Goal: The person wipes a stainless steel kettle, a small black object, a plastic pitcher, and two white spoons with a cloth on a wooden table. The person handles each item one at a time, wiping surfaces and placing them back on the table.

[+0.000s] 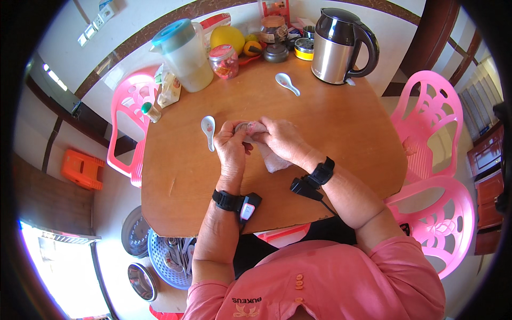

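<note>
Over the middle of the table [341,138], my two hands meet. My left hand [232,146] is closed around a small pale thing with a curved rim [241,127]; fingers and cloth cover most of it, so its kind does not show. With bent fingers, my right hand [282,140] grips a whitish-pink cloth [273,160] against that thing, and the cloth's loose end hangs below the hand onto the tabletop. Just left of my left hand lies a white ceramic spoon [208,128]. Another white spoon [287,83] rests farther back.
Along the back stand a lidded pitcher [186,58], a red-lidded jar [224,63], yellow fruit [228,38] and a steel kettle [333,50]. A green-capped shaker [151,112] is near the left edge. Pink chairs [432,122] flank the table; a blue basket [162,266] sits low left.
</note>
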Available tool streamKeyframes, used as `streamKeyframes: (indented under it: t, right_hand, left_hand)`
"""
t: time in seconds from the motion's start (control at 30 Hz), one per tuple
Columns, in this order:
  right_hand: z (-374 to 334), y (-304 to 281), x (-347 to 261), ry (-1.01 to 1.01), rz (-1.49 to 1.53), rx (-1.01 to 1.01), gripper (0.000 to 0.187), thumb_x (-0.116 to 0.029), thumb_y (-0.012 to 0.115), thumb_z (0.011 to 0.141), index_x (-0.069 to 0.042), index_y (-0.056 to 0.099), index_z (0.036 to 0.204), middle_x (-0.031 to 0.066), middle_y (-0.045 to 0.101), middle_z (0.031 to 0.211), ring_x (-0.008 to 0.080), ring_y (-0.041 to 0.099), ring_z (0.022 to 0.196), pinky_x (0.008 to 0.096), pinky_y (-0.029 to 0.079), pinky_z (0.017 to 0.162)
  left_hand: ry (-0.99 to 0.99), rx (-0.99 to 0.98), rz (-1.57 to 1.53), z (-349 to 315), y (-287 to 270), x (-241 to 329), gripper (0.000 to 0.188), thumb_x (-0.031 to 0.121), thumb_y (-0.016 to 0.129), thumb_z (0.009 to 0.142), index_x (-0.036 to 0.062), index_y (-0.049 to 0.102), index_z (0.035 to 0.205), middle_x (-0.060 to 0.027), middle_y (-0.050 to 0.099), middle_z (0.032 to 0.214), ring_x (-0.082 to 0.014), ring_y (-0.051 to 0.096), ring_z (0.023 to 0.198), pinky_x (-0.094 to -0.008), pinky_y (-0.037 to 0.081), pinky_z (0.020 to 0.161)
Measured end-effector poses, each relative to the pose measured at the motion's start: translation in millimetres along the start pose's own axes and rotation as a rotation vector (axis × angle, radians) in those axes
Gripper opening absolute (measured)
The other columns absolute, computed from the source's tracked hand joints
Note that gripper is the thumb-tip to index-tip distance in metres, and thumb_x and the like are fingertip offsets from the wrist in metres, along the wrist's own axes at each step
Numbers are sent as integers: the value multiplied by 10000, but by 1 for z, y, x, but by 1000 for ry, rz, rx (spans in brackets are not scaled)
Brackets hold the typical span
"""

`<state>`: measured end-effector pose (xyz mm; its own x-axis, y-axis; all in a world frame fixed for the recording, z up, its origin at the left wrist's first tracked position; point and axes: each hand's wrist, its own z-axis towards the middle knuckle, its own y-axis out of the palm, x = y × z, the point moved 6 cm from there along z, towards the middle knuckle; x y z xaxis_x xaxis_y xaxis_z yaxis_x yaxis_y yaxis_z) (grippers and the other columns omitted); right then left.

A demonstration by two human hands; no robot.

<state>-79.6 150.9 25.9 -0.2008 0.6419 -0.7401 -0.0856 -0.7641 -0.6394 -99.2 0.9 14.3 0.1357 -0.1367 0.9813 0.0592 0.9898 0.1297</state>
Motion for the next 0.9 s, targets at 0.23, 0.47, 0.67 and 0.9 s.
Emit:
streamKeyframes:
  t: [0.23, 0.47, 0.67, 0.9]
  right_hand:
    - [2, -6, 4, -7, 351, -71, 272, -190, 691, 889, -32, 660, 1108, 153, 721, 898, 292, 711, 848, 398, 537, 758]
    - [4, -4, 17, 135, 654, -288, 290, -105, 684, 862, -7, 663, 1134, 117, 715, 879, 198, 692, 804, 328, 533, 744]
    - [3, 0, 13, -91, -139, -134, 326, -369, 693, 885, -72, 649, 1011, 169, 712, 905, 395, 677, 886, 501, 511, 745]
    - [-6, -20, -9, -264, -325, 206, 419, -321, 747, 832, -71, 617, 1142, 150, 688, 1034, 356, 682, 954, 489, 518, 793]
  left_hand:
    - [79, 147, -47, 0, -13, 6, 118, 60, 603, 958, -16, 694, 968, -89, 681, 765, -108, 552, 490, -226, 418, 418]
    - [43, 150, -70, 5, -16, -4, 116, 67, 609, 958, -20, 680, 987, -107, 694, 780, -129, 560, 466, -240, 416, 400]
    - [-93, -108, -4, 1, 12, -25, 119, 88, 635, 940, -26, 657, 965, -84, 672, 710, -121, 538, 435, -233, 390, 370]
    - [-153, -100, 18, 5, 8, -35, 152, 115, 644, 941, -33, 658, 972, -88, 669, 697, -117, 543, 424, -228, 381, 356]
